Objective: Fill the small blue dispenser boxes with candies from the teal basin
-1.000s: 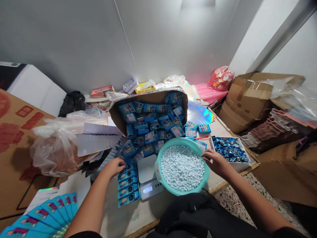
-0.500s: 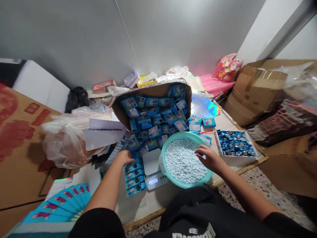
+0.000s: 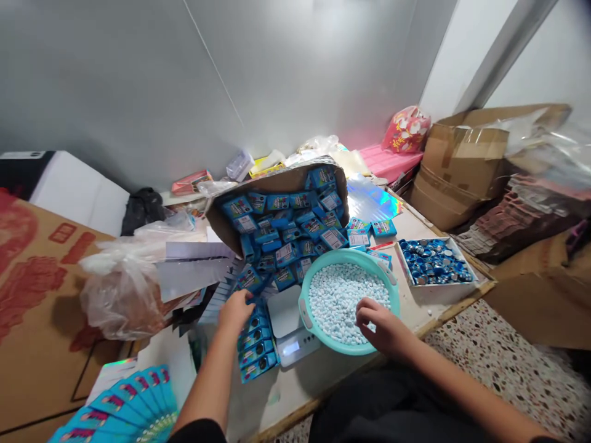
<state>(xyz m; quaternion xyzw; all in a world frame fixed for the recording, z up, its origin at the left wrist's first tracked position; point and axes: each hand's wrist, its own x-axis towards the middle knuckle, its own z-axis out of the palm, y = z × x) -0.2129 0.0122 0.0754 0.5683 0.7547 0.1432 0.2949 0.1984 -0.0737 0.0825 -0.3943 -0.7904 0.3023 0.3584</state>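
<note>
My left hand [image 3: 235,312] is at the far end of a row of small blue boxes [image 3: 257,354], its fingers closed round the edge of one box and partly hidden. Over a turquoise basin [image 3: 305,301] of pale blue and white pellets [image 3: 344,298], my right hand [image 3: 381,325] has its fingers curled together close to the pellets. Whether it pinches any pellets is hidden. Between the row and the basin stands a white kitchen scale [image 3: 284,314] with a lit display; the basin's rim overlaps its right side.
Behind the basin, a tipped carton [image 3: 217,224] spills many more blue boxes [image 3: 286,252]. To the right sits a white tray [image 3: 418,284] of blue-and-silver caps [image 3: 434,261]. Cardboard boxes [image 3: 450,157] flank the table; fanned blue cards [image 3: 124,406] lie at front left.
My right hand has moved left and nearer to me over the pellets. My left hand stays at the far end of the box row. The whole view has shifted slightly.
</note>
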